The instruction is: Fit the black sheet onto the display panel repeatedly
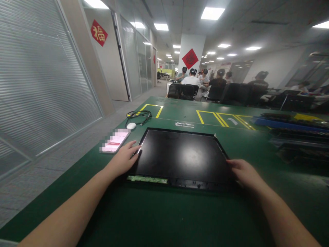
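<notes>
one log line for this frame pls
left hand: on panel left edge | right hand: on right edge | panel: flat on table | phone: beside left hand

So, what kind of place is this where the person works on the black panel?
Probably an electronics assembly or repair floor inside an office building. The green bench has yellow-taped zones, a bare display panel lies flat under both hands, and trays are stacked at the right. Other people sit at tables behind.

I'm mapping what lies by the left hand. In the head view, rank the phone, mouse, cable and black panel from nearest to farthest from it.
From the left hand:
1. Black panel, touched at its left edge.
2. Phone, just beyond, slightly left.
3. Mouse, farther back.
4. Cable, coiled just behind the mouse.
</notes>
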